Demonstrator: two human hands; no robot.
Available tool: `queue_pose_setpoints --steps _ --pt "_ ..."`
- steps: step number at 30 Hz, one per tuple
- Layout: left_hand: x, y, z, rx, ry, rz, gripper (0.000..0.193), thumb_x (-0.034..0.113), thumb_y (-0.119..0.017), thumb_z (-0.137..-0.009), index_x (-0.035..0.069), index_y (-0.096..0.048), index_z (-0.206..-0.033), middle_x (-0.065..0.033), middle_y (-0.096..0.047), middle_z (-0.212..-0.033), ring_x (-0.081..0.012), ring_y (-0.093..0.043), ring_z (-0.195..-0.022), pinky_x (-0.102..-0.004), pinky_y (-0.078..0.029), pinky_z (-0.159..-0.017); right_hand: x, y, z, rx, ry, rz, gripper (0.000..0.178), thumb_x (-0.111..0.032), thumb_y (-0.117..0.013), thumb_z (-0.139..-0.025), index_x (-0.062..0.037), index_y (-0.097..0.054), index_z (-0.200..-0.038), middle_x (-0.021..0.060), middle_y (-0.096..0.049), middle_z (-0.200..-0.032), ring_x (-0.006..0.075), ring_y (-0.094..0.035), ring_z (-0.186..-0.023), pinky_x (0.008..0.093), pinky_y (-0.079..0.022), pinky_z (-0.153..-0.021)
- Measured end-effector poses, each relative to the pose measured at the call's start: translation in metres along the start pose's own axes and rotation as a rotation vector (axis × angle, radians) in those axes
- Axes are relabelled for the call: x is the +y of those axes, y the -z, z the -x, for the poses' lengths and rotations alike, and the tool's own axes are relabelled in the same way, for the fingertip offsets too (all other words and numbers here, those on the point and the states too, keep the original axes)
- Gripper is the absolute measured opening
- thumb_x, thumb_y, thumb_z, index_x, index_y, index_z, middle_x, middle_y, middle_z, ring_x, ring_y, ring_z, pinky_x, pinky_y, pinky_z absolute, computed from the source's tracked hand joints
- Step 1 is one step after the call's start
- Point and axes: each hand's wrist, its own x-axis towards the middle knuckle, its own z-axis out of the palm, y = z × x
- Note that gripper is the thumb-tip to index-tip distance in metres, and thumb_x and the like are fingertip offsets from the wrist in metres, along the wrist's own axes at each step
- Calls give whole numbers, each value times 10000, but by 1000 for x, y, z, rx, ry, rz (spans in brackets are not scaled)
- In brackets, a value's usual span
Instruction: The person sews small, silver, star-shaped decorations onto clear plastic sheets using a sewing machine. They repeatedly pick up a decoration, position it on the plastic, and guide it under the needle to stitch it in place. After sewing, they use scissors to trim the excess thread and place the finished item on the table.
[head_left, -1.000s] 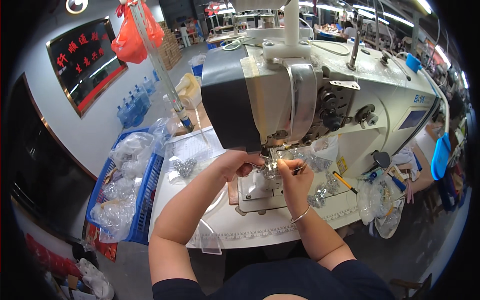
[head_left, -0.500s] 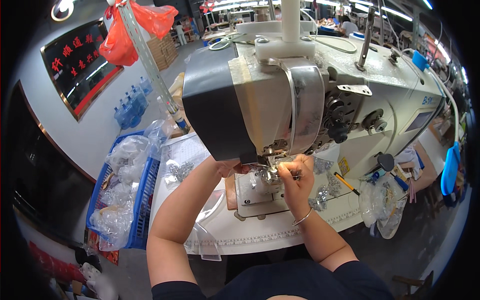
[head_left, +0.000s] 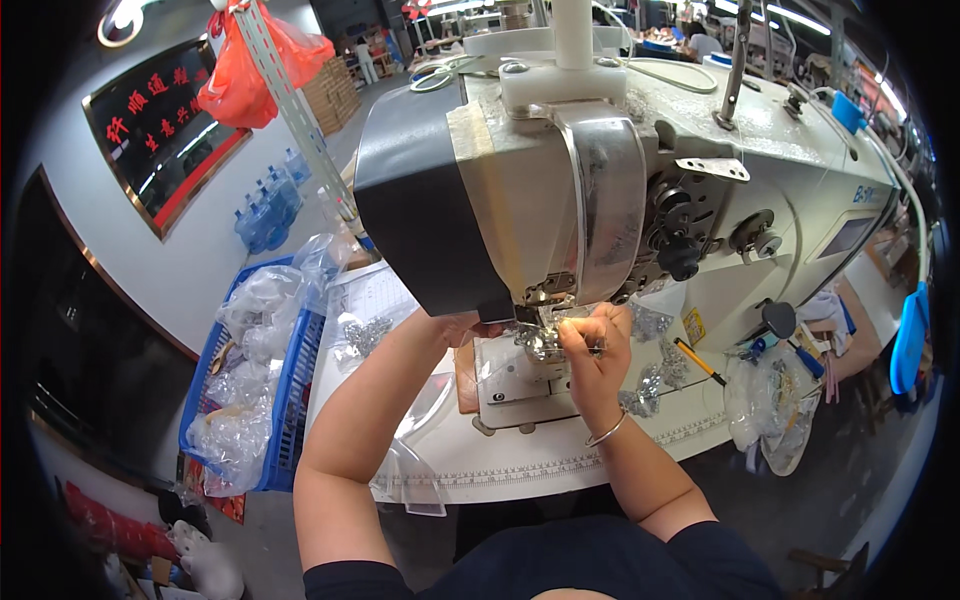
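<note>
A large white industrial sewing machine point(head_left: 520, 190) with a black front cover fills the middle. Under its head, my right hand point(head_left: 598, 352) pinches thumb and finger together beside the needle area point(head_left: 540, 340). What sits in that pinch is small and shiny, too unclear to name. From the other side my left hand point(head_left: 462, 328) reaches in, partly hidden by the black cover; its visible fingers look curled together, and their contents cannot be made out. Just below the hands lies the metal bed plate point(head_left: 515, 390).
Small shiny pieces in clear bags point(head_left: 645, 388) lie right of my hands, near an orange pen-like tool point(head_left: 700, 362). More shiny pieces point(head_left: 365, 338) lie left, beside a blue basket point(head_left: 290, 430) of plastic bags. A ruler strip point(head_left: 500, 467) edges the table.
The whole view has shifted slightly. Both hands stay under the machine head, with my right fingers only slightly changed in pose.
</note>
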Motion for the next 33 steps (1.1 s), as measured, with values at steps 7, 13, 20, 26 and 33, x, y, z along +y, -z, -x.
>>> queue_pose_setpoints --steps 7,13,20,26,33 --pt "-1 0 0 24 -9 -6 253 399 -547 -888 159 -602 -945 39 -551 -666 -31 -476 -504 -176 -372 -424 1 1 0 4 -15 -52 102 -127 -655 -772 -29 -628 -773 71 -438 -889 201 -423 -868 291 -352 -793" --pt "2 -2 -6 25 -22 -6 249 394 -547 -889 158 -602 -944 39 -553 -674 -32 -478 -511 -177 -373 -428 2 -2 -8 -27 -87 48 109 -131 -653 -768 -26 -624 -756 76 -433 -881 201 -418 -852 301 -347 -786" --pt "-2 1 -4 38 -21 -11 244 388 -548 -889 156 -602 -943 38 -555 -682 -32 -480 -518 -178 -373 -433 4 -2 -4 5 -46 -18 67 -126 -650 -773 -61 -636 -783 78 -468 -919 205 -442 -903 306 -356 -817" --pt "-7 0 -5 37 -29 -23 239 383 -548 -890 155 -602 -942 37 -557 -690 -33 -483 -525 -179 -374 -437 5 -2 -2 14 -76 -39 84 -142 -659 -765 -64 -635 -783 88 -465 -960 217 -447 -969 324 -353 -856" --pt "-29 25 -3 -278 -198 -141 227 312 -619 -855 118 -604 -972 31 -565 -729 -50 -504 -581 -194 -390 -483 -9 3 2 -26 -35 -45 77 -143 -648 -795 -67 -631 -799 104 -469 -1028 214 -440 -961 311 -356 -842"
